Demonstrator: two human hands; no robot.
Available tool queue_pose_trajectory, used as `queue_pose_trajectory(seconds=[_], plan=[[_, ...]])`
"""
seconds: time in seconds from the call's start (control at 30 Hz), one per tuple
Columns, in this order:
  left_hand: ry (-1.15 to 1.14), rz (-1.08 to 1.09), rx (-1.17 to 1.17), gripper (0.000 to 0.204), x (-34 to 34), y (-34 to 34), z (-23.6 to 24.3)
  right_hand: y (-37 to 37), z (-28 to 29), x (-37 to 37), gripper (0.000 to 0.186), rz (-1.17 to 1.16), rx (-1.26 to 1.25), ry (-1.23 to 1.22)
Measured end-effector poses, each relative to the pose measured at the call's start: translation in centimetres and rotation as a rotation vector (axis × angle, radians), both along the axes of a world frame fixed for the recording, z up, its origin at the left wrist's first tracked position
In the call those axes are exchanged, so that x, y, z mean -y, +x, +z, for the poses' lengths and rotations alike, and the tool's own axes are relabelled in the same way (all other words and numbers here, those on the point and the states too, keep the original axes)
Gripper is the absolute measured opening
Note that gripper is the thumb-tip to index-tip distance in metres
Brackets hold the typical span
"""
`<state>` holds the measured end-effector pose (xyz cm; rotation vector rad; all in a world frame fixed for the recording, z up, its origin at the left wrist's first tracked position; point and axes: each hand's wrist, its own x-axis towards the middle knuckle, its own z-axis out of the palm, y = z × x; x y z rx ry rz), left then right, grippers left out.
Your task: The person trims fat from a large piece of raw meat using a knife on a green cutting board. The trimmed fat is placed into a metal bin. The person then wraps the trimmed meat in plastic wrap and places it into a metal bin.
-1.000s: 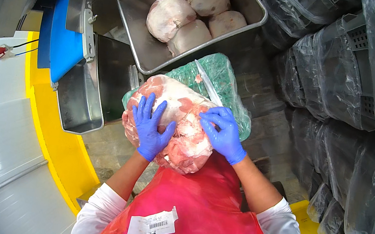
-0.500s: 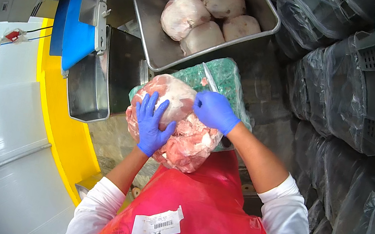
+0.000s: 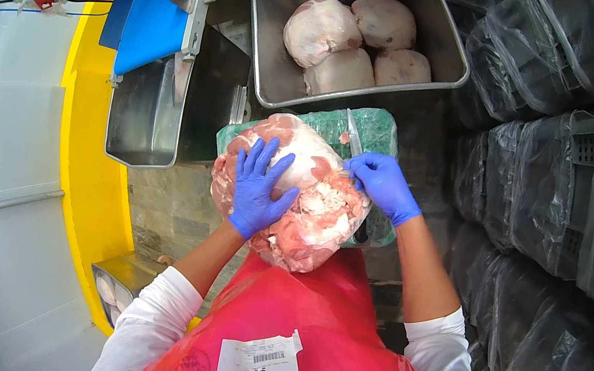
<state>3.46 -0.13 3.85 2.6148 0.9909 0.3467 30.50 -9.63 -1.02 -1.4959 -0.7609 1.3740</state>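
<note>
My left hand (image 3: 259,187), in a blue glove, rests with spread fingers on a large piece of raw pink meat (image 3: 309,230) with white fat. My gloved right hand (image 3: 381,183) has curled, pinched fingers at the meat’s right edge; what lies between them is too small to make out. The meat sits on a plastic-wrapped green board (image 3: 319,121). A knife blade (image 3: 353,134) lies on the board beside my right hand, partly hidden by it.
A steel bin (image 3: 272,49) holds several pale meat pieces (image 3: 321,30). At the left are a blue sloping panel (image 3: 153,23), a steel container (image 3: 132,121) and a yellow ledge (image 3: 88,152). Plastic-covered dark crates (image 3: 538,185) line the right. A smaller container (image 3: 116,270) is low left.
My right hand first moved inward over the meat, then back out to its right edge. My left hand stays spread on the meat. The whole view has shifted somewhat.
</note>
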Motion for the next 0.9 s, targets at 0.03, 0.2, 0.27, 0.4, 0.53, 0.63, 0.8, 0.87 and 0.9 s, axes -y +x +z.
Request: queue_pose_trajectory(seconds=[0.03, 0.2, 0.27, 0.4, 0.53, 0.63, 0.8, 0.87, 0.9], plan=[[-0.007, -0.002, 0.010, 0.065, 0.0, 0.0, 0.0, -0.4, -0.2, -0.1, 0.020, 0.030, 0.114, 0.025], [0.028, -0.024, 0.026, 0.056, -0.2, -0.5, -0.4, -4.2, 2.5, -1.3, 0.032, 0.204, 0.787, 0.161], [0.032, -0.037, 0.023, 0.052, -0.3, -0.8, -0.7, -5.6, 2.5, -1.4, 0.029, 0.273, 0.844, 0.311], [-0.026, -0.058, 0.038, 0.051, -1.1, -1.9, -1.3, -8.5, 6.9, 1.4, 0.032, 0.282, 0.882, 0.430], [-0.071, -0.059, 0.117, 0.056, -1.9, -3.8, -1.6, -10.1, 7.4, 4.5, 0.044, 0.302, 0.963, 0.427], [0.031, 0.079, 0.087, 0.066, -2.0, -6.2, -2.0, -11.3, 8.5, 4.9, 0.059, 0.329, 0.967, 0.323], [-0.043, 0.155, 0.064, 0.081, -1.9, -11.5, -3.9, -16.6, 9.5, 4.2, 0.068, 0.216, 1.162, 0.134], [-0.071, 0.158, 0.082, 0.082, -1.9, -12.3, -3.8, -18.6, 7.9, 4.1, 0.067, 0.146, 1.252, 0.105], [-0.081, 0.155, 0.078, 0.082, -1.9, -12.5, -3.8, -18.7, 7.5, 4.1, 0.056, 0.127, 1.214, 0.080]])
